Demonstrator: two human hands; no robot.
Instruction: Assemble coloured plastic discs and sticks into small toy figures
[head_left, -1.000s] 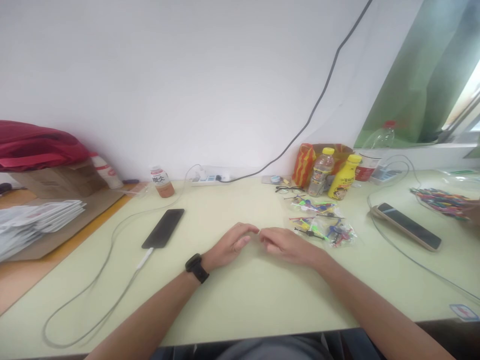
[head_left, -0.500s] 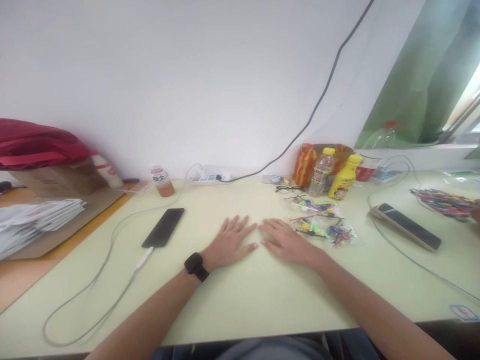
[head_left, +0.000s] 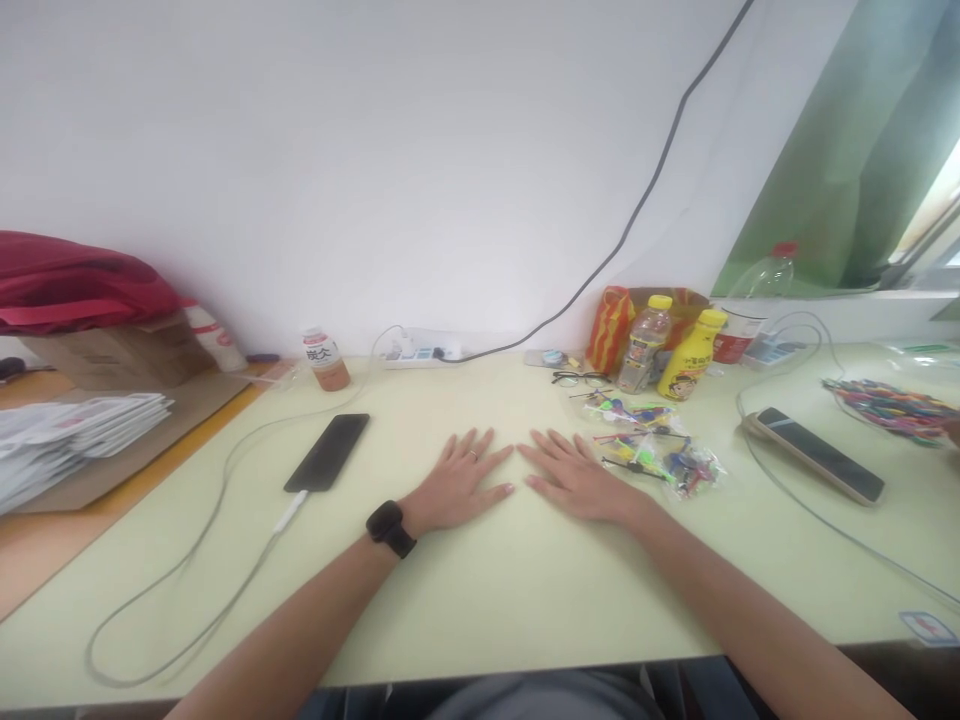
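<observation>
My left hand [head_left: 461, 485] lies flat on the pale green table [head_left: 480, 610], fingers spread, with a ring on one finger and a black watch [head_left: 391, 528] at the wrist. Opposite it, my right hand [head_left: 574, 477] also rests flat with its fingers apart. The fingertips of the two hands point toward each other with a small gap between. Neither holds anything. Just right of my right hand lie clear plastic packets of small colourful plastic parts [head_left: 664, 460]. A black phone [head_left: 328, 453] on a white charging cable [head_left: 225, 480] is left of my left hand.
A drink bottle [head_left: 326, 362] and a power strip [head_left: 420, 357] stand along the wall. Back right are eyeglasses [head_left: 574, 379], a clear bottle [head_left: 643, 350], a yellow bottle [head_left: 691, 357] and a paper cup [head_left: 739, 335]. Further right lie another phone [head_left: 821, 455] and colourful cords [head_left: 896, 408].
The fingers of my right hand have spread further apart. The nearest packet of plastic parts has shifted slightly right. My left hand stays in place.
</observation>
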